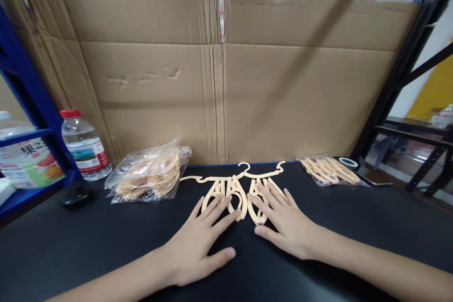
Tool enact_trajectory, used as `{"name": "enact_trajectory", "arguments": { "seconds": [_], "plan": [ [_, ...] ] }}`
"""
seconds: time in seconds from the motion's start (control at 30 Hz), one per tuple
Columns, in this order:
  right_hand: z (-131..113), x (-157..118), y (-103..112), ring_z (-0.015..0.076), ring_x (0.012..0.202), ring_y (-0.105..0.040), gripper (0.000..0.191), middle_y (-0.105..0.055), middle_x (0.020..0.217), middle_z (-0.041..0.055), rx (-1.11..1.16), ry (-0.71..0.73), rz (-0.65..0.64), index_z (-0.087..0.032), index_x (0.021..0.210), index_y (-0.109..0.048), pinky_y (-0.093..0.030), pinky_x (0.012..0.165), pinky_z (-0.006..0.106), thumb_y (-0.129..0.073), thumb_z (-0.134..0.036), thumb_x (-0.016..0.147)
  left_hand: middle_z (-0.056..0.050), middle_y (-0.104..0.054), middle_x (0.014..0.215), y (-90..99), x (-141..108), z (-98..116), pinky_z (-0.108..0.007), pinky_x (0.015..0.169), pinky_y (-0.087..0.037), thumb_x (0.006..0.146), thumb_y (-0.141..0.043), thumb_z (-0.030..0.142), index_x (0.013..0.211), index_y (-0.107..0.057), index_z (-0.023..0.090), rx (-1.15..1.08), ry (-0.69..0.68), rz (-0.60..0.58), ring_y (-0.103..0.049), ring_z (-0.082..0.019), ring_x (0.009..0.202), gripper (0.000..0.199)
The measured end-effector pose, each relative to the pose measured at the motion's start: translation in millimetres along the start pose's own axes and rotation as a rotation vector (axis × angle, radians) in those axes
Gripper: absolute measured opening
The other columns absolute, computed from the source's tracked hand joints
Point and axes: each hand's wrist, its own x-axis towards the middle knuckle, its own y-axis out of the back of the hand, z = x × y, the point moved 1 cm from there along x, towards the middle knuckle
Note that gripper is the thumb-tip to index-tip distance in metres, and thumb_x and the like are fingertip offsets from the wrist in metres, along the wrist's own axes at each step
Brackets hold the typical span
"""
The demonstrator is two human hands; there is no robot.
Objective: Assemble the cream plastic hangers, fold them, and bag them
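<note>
Several cream folding hangers (242, 198) lie on the black table (255, 273), most with their arms folded in. Behind them, one hanger (264, 174) with a hook stretches sideways. My left hand (201, 240) is palm down with its fingers spread, the fingertips over the left folded hangers. My right hand (288, 224) lies likewise, its spread fingers over the right folded hangers. Neither hand is closed round anything. The fingers partly hide the hangers.
A clear bag of cream pieces (150, 174) and a black mouse (76, 196) are at left, with a water bottle (86, 146). At right lie another bag (329, 171), a pale ring (348, 163) and a phone (377, 178). Cardboard (300, 80) stands behind.
</note>
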Motion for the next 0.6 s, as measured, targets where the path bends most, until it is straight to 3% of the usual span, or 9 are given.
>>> {"name": "enact_trajectory", "arguments": {
  "seconds": [0.1, 0.2, 0.27, 0.37, 0.6],
  "plan": [
    [22.6, 17.3, 13.0, 0.0339, 0.141, -0.011, 0.061, -0.017, 0.154, 0.0066, -0.066, 0.036, 0.18, -0.031, 0.147, -0.017, -0.018, 0.107, 0.063, -0.034, -0.053, 0.093, -0.005, -0.026, 0.152, 4.9, 0.3, -2.8, -0.063, 0.108, -0.014, 0.087, -0.052, 0.045, 0.144, -0.026, 0.036, 0.0, -0.015, 0.045, -0.021, -0.034, 0.139, 0.063],
    [66.2, 43.7, 30.8, 0.0295, 0.131, -0.036, 0.047, -0.045, 0.141, 0.0118, -0.073, 0.033, 0.364, -0.021, 0.139, -0.04, -0.032, 0.104, 0.053, -0.039, -0.03, 0.094, -0.004, -0.03, 0.151, 13.5, 1.3, -9.1, -0.061, 0.109, -0.015, 0.09, -0.047, 0.037, 0.143, -0.029, 0.034, -0.005, -0.012, 0.134, -0.023, -0.031, 0.139, 0.056],
    [95.6, 60.5, 36.9, 0.0262, 0.116, -0.052, 0.041, -0.06, 0.122, 0.0134, -0.004, 0.064, 0.336, -0.018, 0.128, -0.053, -0.041, 0.099, 0.047, -0.042, -0.016, 0.088, -0.005, -0.035, 0.148, 17.5, 2.1, -15.4, -0.057, 0.11, -0.019, 0.092, -0.044, 0.033, 0.142, -0.032, 0.032, -0.012, -0.001, 0.204, -0.028, -0.028, 0.137, 0.051],
    [121.5, 76.4, 34.3, 0.0247, 0.105, -0.058, 0.031, -0.066, 0.111, 0.01, 0.047, 0.154, 0.238, -0.018, 0.111, -0.064, -0.044, 0.094, 0.042, -0.055, -0.014, 0.081, -0.007, -0.039, 0.146, 17.6, 2.0, -23.4, -0.055, 0.11, -0.023, 0.092, -0.042, 0.028, 0.139, -0.036, 0.028, 0.01, -0.036, 0.264, -0.032, -0.027, 0.135, 0.047],
    [124.4, 79.6, 18.3, 0.0201, 0.08, -0.061, 0.01, -0.068, 0.083, 0.0076, 0.071, 0.139, 0.263, -0.017, 0.079, -0.064, -0.047, 0.075, 0.032, -0.055, -0.015, 0.081, -0.01, -0.048, 0.138, 14.3, -1.8, -22.8, -0.051, 0.108, -0.031, 0.09, -0.046, 0.02, 0.132, -0.043, 0.023, 0.068, -0.143, 0.333, -0.04, -0.026, 0.13, 0.043]
  ]
}}
